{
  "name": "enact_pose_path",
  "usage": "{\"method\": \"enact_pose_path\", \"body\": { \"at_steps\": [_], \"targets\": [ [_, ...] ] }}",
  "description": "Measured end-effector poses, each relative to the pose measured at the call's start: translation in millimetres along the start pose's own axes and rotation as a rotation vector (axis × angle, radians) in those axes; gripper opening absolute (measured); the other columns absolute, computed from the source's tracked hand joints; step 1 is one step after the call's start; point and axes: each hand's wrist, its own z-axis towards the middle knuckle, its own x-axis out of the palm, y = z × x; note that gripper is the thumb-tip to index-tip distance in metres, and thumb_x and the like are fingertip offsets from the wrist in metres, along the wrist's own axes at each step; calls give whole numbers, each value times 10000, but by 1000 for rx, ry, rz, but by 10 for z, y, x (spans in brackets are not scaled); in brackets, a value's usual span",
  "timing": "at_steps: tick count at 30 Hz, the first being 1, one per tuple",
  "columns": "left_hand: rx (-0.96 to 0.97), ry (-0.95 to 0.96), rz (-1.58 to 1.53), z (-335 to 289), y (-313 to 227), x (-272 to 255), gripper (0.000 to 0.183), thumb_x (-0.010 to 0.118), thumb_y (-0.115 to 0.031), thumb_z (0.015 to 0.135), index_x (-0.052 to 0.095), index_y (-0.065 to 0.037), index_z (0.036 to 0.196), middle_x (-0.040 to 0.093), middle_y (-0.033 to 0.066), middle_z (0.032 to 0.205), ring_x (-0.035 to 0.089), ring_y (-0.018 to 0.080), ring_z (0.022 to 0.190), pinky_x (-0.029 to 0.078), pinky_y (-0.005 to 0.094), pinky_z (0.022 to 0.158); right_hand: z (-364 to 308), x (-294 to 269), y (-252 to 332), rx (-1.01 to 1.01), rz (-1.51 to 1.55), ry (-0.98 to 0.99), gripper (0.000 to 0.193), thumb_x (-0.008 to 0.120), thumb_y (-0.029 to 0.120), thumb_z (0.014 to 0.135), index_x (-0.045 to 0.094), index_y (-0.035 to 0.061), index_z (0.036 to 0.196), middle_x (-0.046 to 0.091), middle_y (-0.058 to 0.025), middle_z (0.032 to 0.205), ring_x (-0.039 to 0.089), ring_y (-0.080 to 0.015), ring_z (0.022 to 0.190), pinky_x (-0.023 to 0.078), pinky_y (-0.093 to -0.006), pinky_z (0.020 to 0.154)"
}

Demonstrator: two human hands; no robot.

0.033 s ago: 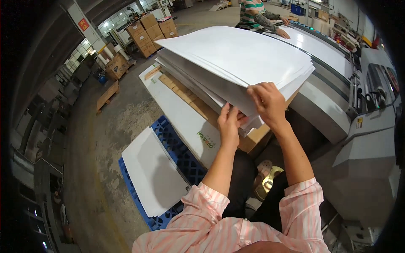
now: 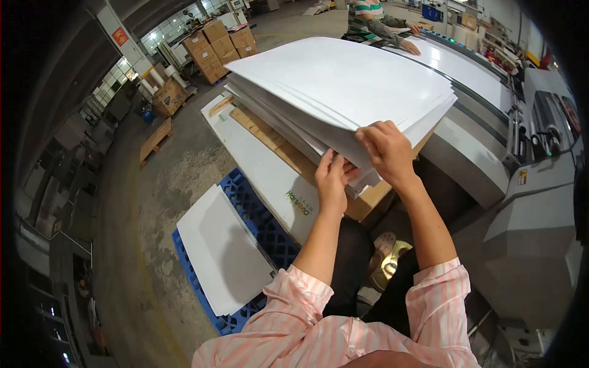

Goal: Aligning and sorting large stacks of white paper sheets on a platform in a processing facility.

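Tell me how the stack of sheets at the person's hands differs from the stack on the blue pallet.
The handled stack is partly raised at its near edge, pinched there by the right hand; the pallet stack lies flat, touched by neither hand. The handled stack is brightly lit on top, while the pallet stack has a dark shadow across part of it. Both consist of large, pale sheets.

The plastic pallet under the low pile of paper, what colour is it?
The plastic pallet is blue; the head view shows it best.
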Motion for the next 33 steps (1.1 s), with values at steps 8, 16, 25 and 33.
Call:
{"method": "enact_pose_path", "body": {
  "at_steps": [8,16,25,33],
  "targets": [
    [-27,-29,31,54,12,3,554,541,-103,852,257,64,1297,524,107,922,563,166,752,512,282,634,-106,10,-144,-73,-342,332,114,587,187,778,639,87,797,581,-39,755,538,-234,756,453,-341,626],
    [-1,-55,95,46,-21,71,584,564,-201,857,266,69,1281,555,111,833,583,162,680,515,285,575,-80,-60,6,-140,-185,384,150,589,204,784,650,71,822,589,-47,764,553,-243,781,455,-336,628],
    [18,-111,187,-25,5,104,532,526,-61,830,274,87,1276,508,76,809,532,124,665,506,273,572,22,16,-153,388,386,-76,151,585,166,809,637,28,840,607,-66,745,520,-234,624,424,-303,554],
    [-13,80,-36,24,-24,9,425,486,-129,886,342,41,1248,557,104,968,577,170,790,497,290,680,-60,11,-68,-89,-198,317,74,595,148,765,630,87,786,581,-27,727,551,-209,713,456,-344,589]
  ]
}}
